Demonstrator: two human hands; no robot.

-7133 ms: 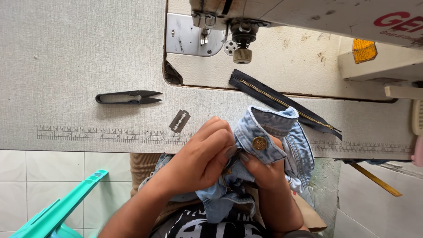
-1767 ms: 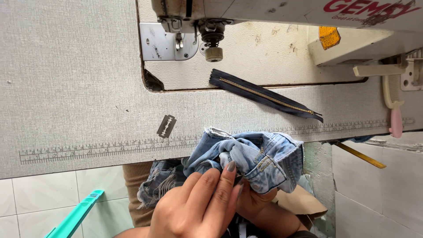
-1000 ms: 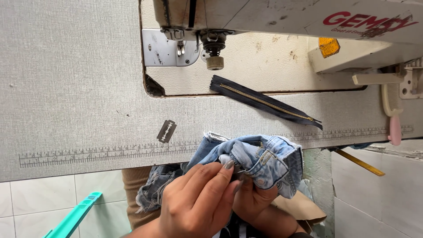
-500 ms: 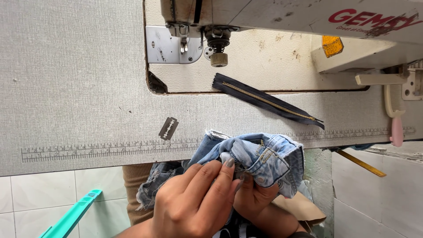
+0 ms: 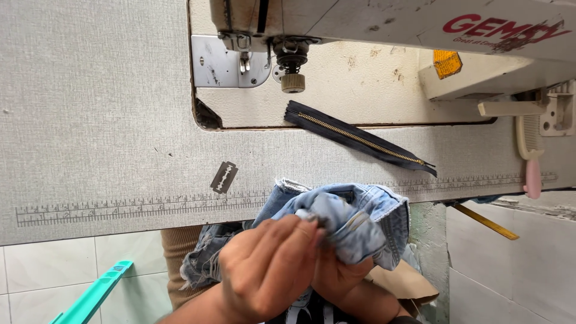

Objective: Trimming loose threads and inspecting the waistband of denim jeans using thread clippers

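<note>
Left hand (image 5: pixel 264 273) and right hand (image 5: pixel 336 279): both grasping bunched denim garment (image 5: pixel 354 219) at counter (image 5: pixel 90 120) edge; razor blade (image 5: pixel 224 177), dark zipper (image 5: pixel 360 139) on counter beyond.

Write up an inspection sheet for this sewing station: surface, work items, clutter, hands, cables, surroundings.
Surface: grey table with a printed ruler strip along its near edge.
Work items: bunched denim garment at the table edge.
Clutter: razor blade; dark zipper lying diagonally; pink comb on the right.
Hands: left hand pinches the denim; right hand grips it from beneath.
Cables: nothing seen.
Surroundings: sewing machine above; teal plastic piece and tiled floor below.
</note>
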